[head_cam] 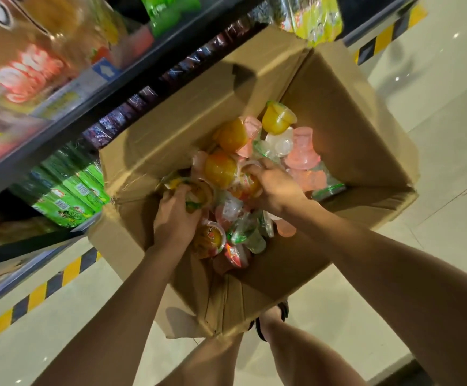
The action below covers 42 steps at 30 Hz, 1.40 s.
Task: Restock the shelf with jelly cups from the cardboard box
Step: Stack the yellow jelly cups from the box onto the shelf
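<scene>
Cardboard box (338, 112) stands open on pale floor (449, 121).

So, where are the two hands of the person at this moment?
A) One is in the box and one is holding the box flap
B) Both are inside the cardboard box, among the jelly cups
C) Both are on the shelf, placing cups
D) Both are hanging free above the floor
B: the left hand and the right hand both reach down into the open cardboard box, with fingers closing among the jelly cups.
</scene>
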Tool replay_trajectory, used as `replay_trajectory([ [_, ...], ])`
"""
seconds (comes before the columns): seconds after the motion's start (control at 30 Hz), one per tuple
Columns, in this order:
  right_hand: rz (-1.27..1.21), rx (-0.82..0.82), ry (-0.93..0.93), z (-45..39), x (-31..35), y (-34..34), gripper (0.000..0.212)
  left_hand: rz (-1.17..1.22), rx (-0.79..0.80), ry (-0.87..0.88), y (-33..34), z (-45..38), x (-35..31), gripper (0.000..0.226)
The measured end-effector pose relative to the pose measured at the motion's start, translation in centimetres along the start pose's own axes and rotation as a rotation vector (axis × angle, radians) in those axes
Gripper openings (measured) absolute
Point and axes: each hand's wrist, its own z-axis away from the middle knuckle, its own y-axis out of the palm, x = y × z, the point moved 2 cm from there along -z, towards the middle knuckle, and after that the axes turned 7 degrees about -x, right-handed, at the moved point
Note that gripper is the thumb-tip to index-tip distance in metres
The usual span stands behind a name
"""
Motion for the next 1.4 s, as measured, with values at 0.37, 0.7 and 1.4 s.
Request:
replay_trajectory([
  [0.37, -0.348, 0.031, 0.105, 7.4, 1.9, -13.4, 0.062, 0.051, 0.012, 0.045, -9.6, 6.1, -5.7, 0.054],
  [0.7, -0.371, -0.139, -0.029, 15.3, 10.8, -34.8, 0.062, 0.156, -0.099, 0.167, -28.0, 12.8, -13.7, 0.047],
  [1.4, -0.373, -0.408, -0.684, 37.7, 34.5, -68.8, 0.035, 0.527, -0.686, 0.526, -63.0, 34.3, -26.0, 0.04],
])
